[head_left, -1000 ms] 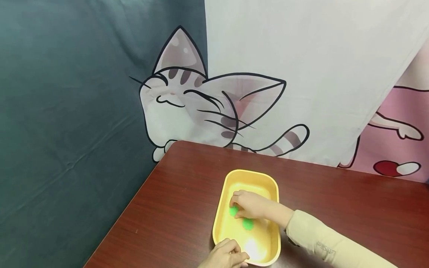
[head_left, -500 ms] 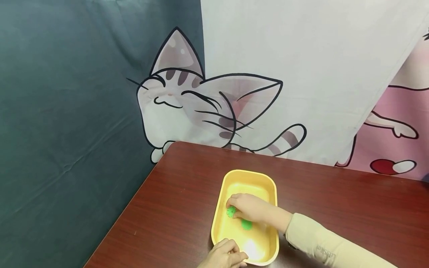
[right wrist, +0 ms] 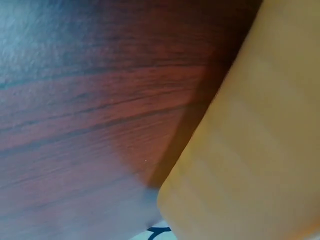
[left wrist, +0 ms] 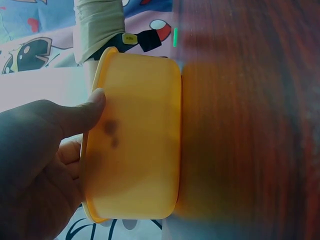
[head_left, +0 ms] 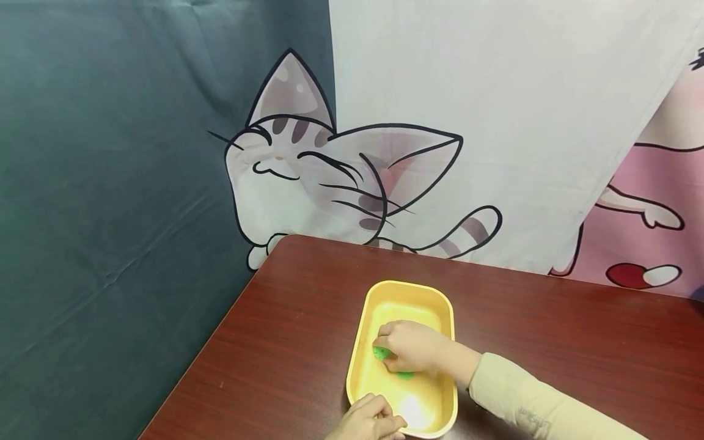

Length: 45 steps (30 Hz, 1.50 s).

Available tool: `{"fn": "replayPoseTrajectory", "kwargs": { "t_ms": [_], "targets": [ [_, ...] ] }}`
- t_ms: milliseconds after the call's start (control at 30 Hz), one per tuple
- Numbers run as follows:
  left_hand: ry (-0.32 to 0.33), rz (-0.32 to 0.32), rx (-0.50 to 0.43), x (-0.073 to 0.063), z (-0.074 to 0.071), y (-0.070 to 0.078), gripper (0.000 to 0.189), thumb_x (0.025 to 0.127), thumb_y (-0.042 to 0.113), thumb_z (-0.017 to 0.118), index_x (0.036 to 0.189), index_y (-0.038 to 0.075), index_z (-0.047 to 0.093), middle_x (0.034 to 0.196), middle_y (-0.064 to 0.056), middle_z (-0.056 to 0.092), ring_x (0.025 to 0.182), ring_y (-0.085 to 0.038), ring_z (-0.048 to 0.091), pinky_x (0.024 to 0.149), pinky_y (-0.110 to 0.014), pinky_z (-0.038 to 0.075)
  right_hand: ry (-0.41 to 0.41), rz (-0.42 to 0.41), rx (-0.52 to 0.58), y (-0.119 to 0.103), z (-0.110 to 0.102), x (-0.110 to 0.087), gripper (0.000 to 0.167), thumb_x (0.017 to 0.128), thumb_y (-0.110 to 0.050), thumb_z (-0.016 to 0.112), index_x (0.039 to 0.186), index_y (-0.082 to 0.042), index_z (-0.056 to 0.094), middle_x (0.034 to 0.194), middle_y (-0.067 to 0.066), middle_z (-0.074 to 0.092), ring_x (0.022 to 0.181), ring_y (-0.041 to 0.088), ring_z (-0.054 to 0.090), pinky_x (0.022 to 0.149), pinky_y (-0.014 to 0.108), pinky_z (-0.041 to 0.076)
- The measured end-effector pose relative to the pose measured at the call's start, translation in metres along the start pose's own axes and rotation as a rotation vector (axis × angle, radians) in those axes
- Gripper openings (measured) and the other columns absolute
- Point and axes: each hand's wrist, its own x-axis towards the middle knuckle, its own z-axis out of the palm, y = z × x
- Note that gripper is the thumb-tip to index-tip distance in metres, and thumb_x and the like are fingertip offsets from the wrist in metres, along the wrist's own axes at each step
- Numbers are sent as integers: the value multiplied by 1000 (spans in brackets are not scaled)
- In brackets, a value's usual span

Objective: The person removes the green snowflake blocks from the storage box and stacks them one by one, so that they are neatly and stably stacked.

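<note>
A yellow plastic tub [head_left: 411,290] sits on the table near me. My left hand [head_left: 368,420] grips its near left rim; in the left wrist view the thumb [left wrist: 92,107] presses the outer wall while other fingers go over the rim. Inside the tub, my right hand [head_left: 414,347] has its fingers curled round a bumpy green ball [head_left: 381,352]. Just below that hand a second green thing [head_left: 406,376] lies on the tub floor, mostly covered. Only the tub's outer wall [right wrist: 250,150] and the table show in the right wrist view.
The reddish-brown wooden table [head_left: 275,324] extends left and right of the tub. Its left edge runs beside a dark curtain [head_left: 137,214]. A white cloth [head_left: 467,79] with a cartoon cat hangs behind the far edge.
My right fingers have closed further round the green ball, and the hand has come slightly nearer to me. It now covers more of the second green thing. My left hand stays at the rim.
</note>
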Motion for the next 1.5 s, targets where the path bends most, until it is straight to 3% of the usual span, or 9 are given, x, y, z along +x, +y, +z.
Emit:
{"fn": "replayPoseTrajectory", "kwargs": {
  "t_ms": [233, 467, 700, 800, 1000, 1200, 1333, 1500],
  "targets": [
    [-1, -18, -23, -1, 2, 1, 28, 93, 27, 53, 86, 8, 72, 75, 5, 54, 66, -1, 43, 72, 0, 30, -40, -9, -77, -3, -3, 2, 18, 78, -23, 68, 91, -11, 67, 76, -8, 54, 68, 1, 45, 65, 15, 44],
    [4, -11, -10, -2, 4, -1, 25, 89, 27, 58, 84, 7, 72, 74, 4, 54, 65, -2, 42, 72, 0, 31, -34, -83, -265, -8, -3, 5, 11, 77, -20, 68, 82, -13, 63, 70, -7, 49, 66, 6, 48, 69, 21, 46],
    [15, -8, -2, -1, 2, 0, 26, 91, 28, 56, 84, 10, 72, 75, 6, 53, 66, 0, 42, 70, 1, 29, -2, -77, -169, -1, -2, 2, 12, 75, -22, 66, 81, -14, 61, 69, -10, 44, 62, 3, 40, 68, 20, 44],
    [15, -22, -32, -1, 3, 2, 26, 91, 29, 55, 83, 11, 72, 74, 6, 53, 65, 1, 41, 69, 1, 29, 47, -76, -104, 4, -9, -3, 17, 76, -24, 65, 87, -11, 65, 72, -9, 49, 64, 2, 43, 67, 18, 45],
    [0, -10, -11, 1, 0, 1, 28, 93, 27, 53, 86, 8, 72, 76, 6, 53, 68, 1, 42, 71, 0, 31, 178, 11, 33, 14, -36, -22, 32, 77, -20, 65, 105, -6, 67, 93, -4, 61, 79, 5, 58, 70, 17, 48],
    [-25, -19, 7, 3, -4, -1, 25, 92, 28, 55, 88, 10, 73, 77, 7, 50, 70, -1, 41, 69, 1, 30, 241, 118, 83, 21, -56, -52, 32, 77, -19, 67, 107, -8, 68, 96, -6, 60, 78, 4, 57, 67, 15, 46],
    [-32, -39, 5, 3, -5, 0, 23, 93, 29, 55, 88, 14, 72, 78, 8, 48, 71, 0, 41, 69, 0, 28, 271, 148, 43, 22, -63, -78, 32, 75, -17, 69, 106, -9, 67, 97, -5, 61, 75, 5, 57, 66, 17, 47],
    [-20, -59, -54, 1, -4, 1, 21, 93, 28, 56, 91, 13, 72, 79, 8, 48, 73, -1, 41, 69, 0, 28, 377, 145, -62, 23, -66, -112, 33, 68, -15, 72, 101, -11, 68, 96, -8, 62, 81, 6, 60, 68, 21, 51]
  ]
}}
